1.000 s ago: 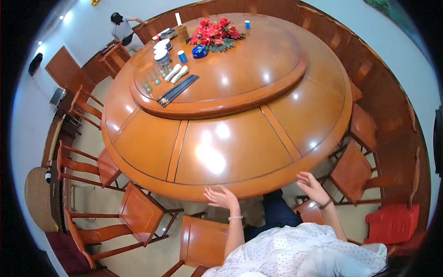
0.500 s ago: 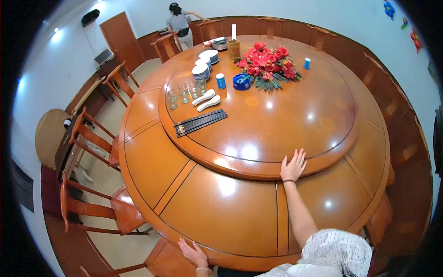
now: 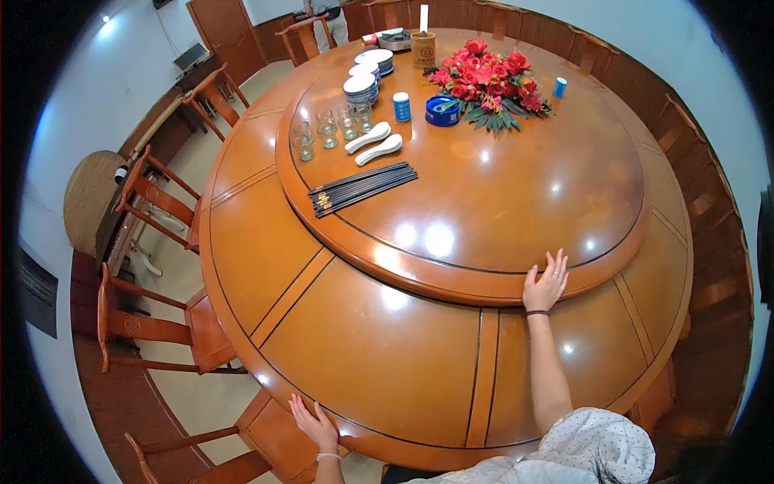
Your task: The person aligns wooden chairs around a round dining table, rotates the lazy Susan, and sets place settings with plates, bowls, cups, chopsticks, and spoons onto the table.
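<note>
One turntable (image 3: 500,218), right hand (image 3: 546,282) on its rim

The right hand is open, fingers spread, on the near rim of the turntable, which sits raised on the round table (image 3: 371,347). The left hand (image 3: 316,426) is open at the table's near edge; contact cannot be confirmed. The turntable bears black chopsticks (image 3: 363,189), white spoons (image 3: 379,151) beside them, glasses (image 3: 326,129), stacked dishes (image 3: 359,87) and red flowers (image 3: 492,81).
</note>
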Demonstrator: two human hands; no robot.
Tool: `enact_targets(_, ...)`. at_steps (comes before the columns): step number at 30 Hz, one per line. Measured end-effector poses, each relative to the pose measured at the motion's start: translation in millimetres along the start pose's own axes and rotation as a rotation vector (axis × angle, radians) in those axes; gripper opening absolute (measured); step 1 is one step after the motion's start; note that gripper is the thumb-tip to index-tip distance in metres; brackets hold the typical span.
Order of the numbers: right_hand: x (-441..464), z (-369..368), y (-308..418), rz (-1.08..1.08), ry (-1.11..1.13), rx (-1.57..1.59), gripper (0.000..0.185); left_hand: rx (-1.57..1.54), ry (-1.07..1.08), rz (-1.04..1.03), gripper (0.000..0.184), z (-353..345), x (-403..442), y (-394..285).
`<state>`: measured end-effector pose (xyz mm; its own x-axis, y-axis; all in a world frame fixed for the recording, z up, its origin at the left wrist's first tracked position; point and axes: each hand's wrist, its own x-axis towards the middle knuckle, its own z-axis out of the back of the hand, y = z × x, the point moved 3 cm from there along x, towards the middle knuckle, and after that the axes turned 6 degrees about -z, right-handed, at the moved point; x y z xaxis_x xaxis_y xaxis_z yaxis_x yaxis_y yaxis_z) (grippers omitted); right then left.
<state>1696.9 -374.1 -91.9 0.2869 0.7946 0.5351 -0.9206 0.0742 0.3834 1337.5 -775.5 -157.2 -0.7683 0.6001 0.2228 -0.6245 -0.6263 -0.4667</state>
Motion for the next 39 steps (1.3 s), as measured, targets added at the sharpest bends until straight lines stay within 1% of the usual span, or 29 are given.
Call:
enact_targets(3,15.9,-1.5,-18.6,0.052,-0.014,0.039,0.034,-0.005,-0.005,-0.001,0.044,0.1,6.6,3.1)
enact_targets(6,36.4,-1.0,-30.4,0.078,0.031,0.015,0.032,-0.01,-0.015,-0.011,0.043,9.8,23.3,2.6)
enact_targets(7,43.8,-3.3,-35.8,0.046,0.076,0.006,0.031,-0.002,-0.017,-0.011,0.043,10.9,29.8,3.2)
enact_targets(10,72.9,-22.3,-65.0,0.079,0.097,0.015,0.032,0.016,-0.018,-0.014,0.042,4.6,42.5,7.1)
enact_targets(12,92.0,-22.5,-69.5,0.099,0.088,-0.36,0.032,0.012,-0.022,-0.02,0.041,3.0,51.0,10.7)
enact_targets(13,98.8,-21.6,-65.7,0.094,0.087,-0.365,0.032,0.009,-0.032,-0.025,0.041,4.2,58.2,11.1)
enact_targets(15,109.5,-15.6,-47.1,-0.01,-0.054,-0.573,0.033,-0.004,-0.033,-0.028,0.04,5.3,71.3,12.0)
enact_targets(16,107.8,-20.8,-34.1,-0.034,-0.03,-0.57,0.034,-0.015,-0.032,-0.024,0.04,6.9,75.7,13.4)
enact_targets(18,91.4,-47.0,2.8,0.022,-0.042,-0.388,0.035,-0.004,-0.02,-0.012,0.04,3.9,84.8,17.2)
enact_targets(19,79.7,-55.5,28.7,0.082,0.033,-0.244,0.036,0.009,-0.014,-0.006,0.039,4.5,89.1,18.7)
enact_targets(21,51.9,-77.7,86.6,0.2,0.114,-0.027,0.038,-0.004,-0.007,-0.013,0.039,3.2,99.8,20.6)
enact_targets(23,25.0,-83.0,149.0,0.177,0.298,0.043,0.042,-0.021,-0.008,-0.031,0.039,-6.0,117.3,22.4)
enact_targets(25,3.1,-81.2,188.3,0.178,0.384,0.117,0.04,0.014,-0.009,-0.015,0.039,-9.8,127.3,32.1)
enact_targets(27,-7.5,-93.2,197.3,0.119,0.372,0.19,0.037,0.014,0.006,-0.01,0.039,-15.4,135.8,39.3)
enact_targets(28,-9.2,-105.0,188.9,0.112,0.366,0.182,0.037,0.018,0.006,-0.001,0.039,-19.1,140.5,41.6)
enact_targets(30,-6.4,-117.1,168.1,0.027,0.224,0.174,0.034,0.003,0.008,-0.014,0.039,-17.9,151.0,42.5)
enact_targets(34,7.1,-104.9,158.8,0.067,0.129,0.085,0.034,-0.006,-0.014,-0.064,0.038,-18.8,165.9,61.8)
enact_targets(39,30.8,-83.8,147.1,0.077,0.139,0.124,0.035,0.072,0.005,-0.091,0.039,9.1,194.7,79.9)
